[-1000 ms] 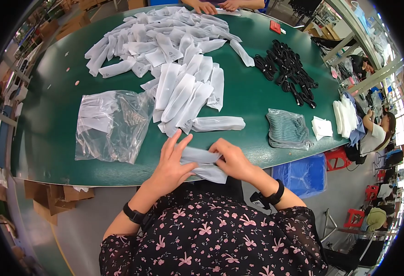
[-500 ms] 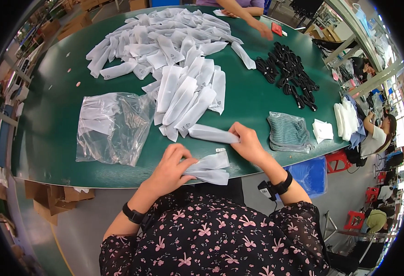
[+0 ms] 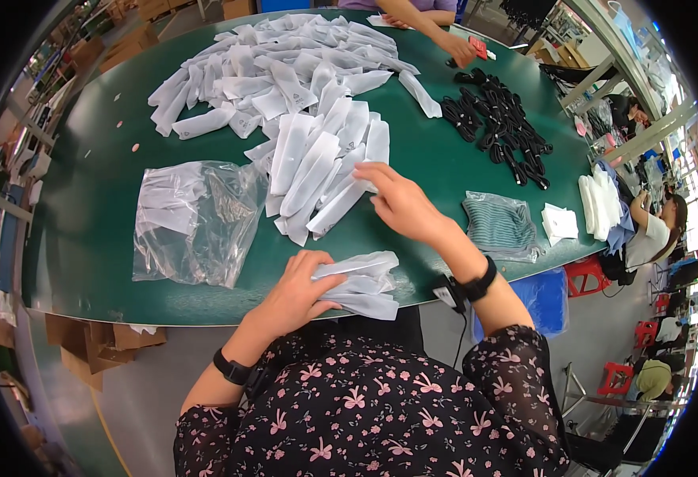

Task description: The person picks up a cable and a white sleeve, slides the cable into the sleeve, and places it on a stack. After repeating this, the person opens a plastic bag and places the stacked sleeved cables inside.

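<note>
big green tabletop (image 3: 444, 171) fills the view, round-edged and curving away at the rim. across its far half, a wide scatter of white flat pouches (image 3: 285, 56), loosely heaped. nearer, a fanned pile of white pouches (image 3: 321, 171) lies in overlapping rows, slanting toward the near edge. to the left of that pile, a clear plastic bag (image 3: 198, 219) sits crumpled on the green, with more white pieces inside. over on the right, a cluster of black cables (image 3: 500, 123), then a striped grey-green cloth bundle (image 3: 498, 224) in a clear wrap, and beside it small folded white pieces (image 3: 559, 222). now the hands: right hand (image 3: 400, 205) is out over the tabletop, palm down, fingers loosely spread, fingertips touching the lower right edge of the fanned pile; whether it pinches a pouch there, cannot tell. left hand (image 3: 297, 290) is at the near edge, fingers curled over and pressing down on a small stack of white pouches (image 3: 361, 282), which rests right at the tabletop's near rim, just in front of the person's floral sleeve. black bands on both wrists. at the far edge, another person's hand (image 3: 456, 49) rests by a small red object (image 3: 480, 48).
</note>
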